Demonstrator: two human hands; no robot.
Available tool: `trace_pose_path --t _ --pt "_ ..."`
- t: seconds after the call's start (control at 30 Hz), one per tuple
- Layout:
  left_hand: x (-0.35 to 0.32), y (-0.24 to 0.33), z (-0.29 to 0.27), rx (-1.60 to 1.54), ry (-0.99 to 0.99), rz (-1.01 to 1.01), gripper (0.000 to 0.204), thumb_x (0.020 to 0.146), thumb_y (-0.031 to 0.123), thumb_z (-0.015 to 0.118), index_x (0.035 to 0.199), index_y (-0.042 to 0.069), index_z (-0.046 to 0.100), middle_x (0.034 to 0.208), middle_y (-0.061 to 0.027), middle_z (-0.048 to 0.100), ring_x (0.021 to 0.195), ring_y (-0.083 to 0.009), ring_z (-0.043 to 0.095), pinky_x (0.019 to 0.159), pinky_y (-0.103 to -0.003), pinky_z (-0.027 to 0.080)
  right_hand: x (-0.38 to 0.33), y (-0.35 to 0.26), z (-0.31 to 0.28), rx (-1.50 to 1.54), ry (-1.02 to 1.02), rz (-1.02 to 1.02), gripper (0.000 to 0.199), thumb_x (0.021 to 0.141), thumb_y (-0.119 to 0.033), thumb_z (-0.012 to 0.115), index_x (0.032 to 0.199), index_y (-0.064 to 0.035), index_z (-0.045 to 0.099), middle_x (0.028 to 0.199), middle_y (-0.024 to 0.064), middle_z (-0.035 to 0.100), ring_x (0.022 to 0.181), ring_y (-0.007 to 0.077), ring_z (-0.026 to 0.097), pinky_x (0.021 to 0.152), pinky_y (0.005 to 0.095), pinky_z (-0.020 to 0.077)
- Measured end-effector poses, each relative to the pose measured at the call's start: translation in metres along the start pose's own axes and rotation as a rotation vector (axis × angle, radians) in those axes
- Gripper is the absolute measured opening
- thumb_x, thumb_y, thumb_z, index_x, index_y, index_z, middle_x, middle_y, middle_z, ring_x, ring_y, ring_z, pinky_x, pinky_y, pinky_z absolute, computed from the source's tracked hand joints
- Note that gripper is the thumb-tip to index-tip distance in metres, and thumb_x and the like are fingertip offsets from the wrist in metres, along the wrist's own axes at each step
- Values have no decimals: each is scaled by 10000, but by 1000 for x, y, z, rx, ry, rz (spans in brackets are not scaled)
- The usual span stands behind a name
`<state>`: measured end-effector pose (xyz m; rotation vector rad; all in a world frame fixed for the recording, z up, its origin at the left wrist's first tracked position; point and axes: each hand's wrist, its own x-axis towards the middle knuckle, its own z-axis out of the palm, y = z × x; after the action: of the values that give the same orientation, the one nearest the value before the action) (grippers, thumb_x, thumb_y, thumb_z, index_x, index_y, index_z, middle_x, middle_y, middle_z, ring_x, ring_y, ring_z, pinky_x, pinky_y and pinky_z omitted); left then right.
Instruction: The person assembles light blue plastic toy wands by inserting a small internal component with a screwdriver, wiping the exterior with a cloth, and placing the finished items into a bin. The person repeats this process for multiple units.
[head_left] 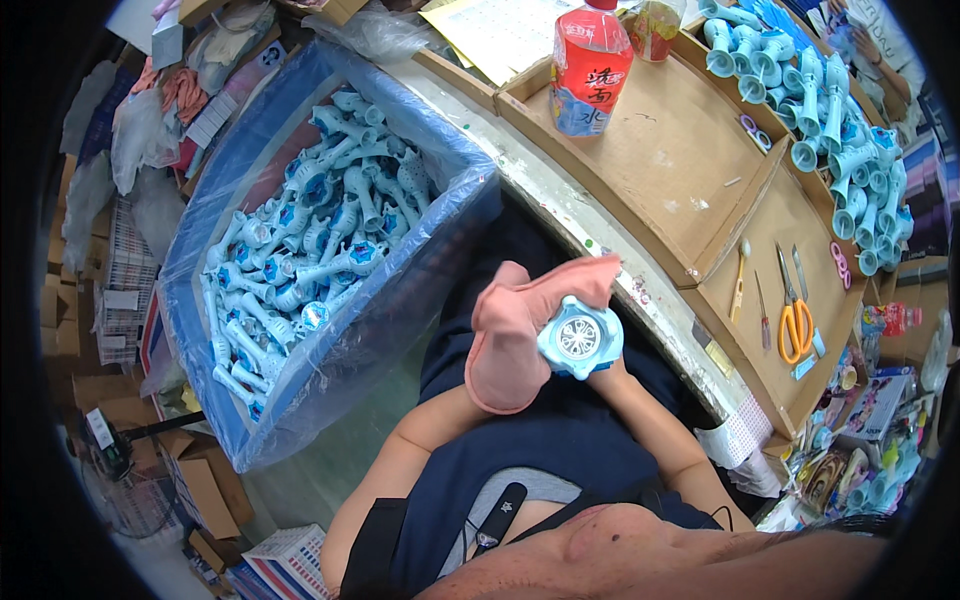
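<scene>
In front of my body, a light blue plastic piece [580, 340] turns its round, white-patterned face upward. My right hand [606, 376] grips it from beneath and the right side, most fingers hidden behind it. A pink cloth [512, 340] covers my left hand, so its fingers do not show. The cloth is bunched against the piece's left side, and one end stretches over its top edge. To the left, a large bin lined with blue plastic [330, 395] holds a heap of similar light blue pieces [300, 235] with long handles.
On the workbench [600, 225] to the right, cardboard trays [665, 165] hold a red-labelled bottle [592, 75], orange-handled scissors [796, 325], a screwdriver [765, 318] and a brush [741, 275]. Light blue flared parts [845, 165] are piled beyond. Cardboard boxes [205, 490] stand at lower left.
</scene>
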<state>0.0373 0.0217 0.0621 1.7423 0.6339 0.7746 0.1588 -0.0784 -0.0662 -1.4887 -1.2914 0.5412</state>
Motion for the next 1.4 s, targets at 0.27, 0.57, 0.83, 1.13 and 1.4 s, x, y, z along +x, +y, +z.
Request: trace_pose_path --t 0.27,0.57,0.83,1.13,1.4 --pt "12 -16 -3 -721 -74 -234 416 1015 295 412 1143 -54 600 1023 -104 634 971 -197 616 889 -285 486 -1 -10 -3 -311 42 -134 338 723 -125 785 985 -10 604 818 145 661 732 339 681 614 390 546" --pt "14 -2 -11 -679 -126 -181 627 1048 465 344 1271 -87 541 1144 -183 647 977 -207 617 919 -344 501 11 -26 -23 -90 -242 -79 354 725 -83 764 1037 -24 607 832 149 670 718 272 684 617 365 539" --pt "19 11 16 -901 -11 -223 674 1056 486 294 1552 32 249 1363 -58 473 1199 -141 457 1054 -263 332 20 -19 -49 1425 -862 719 229 766 -125 769 856 -19 587 630 48 554 493 139 516 458 277 421" --pt "2 5 8 574 -216 -161 688 978 246 454 1487 -121 173 1407 -210 417 1183 -239 485 1045 -318 355 19 -23 -49 1449 -830 700 228 797 -84 740 981 -15 625 634 56 556 487 137 509 452 275 409" --pt "33 -31 44 -401 -167 51 506 834 62 636 1296 -32 455 854 -82 625 679 -197 633 615 -306 510 4 -74 -101 -217 -386 196 471 804 -309 783 1131 -3 637 1146 189 639 1028 309 625 919 357 484"
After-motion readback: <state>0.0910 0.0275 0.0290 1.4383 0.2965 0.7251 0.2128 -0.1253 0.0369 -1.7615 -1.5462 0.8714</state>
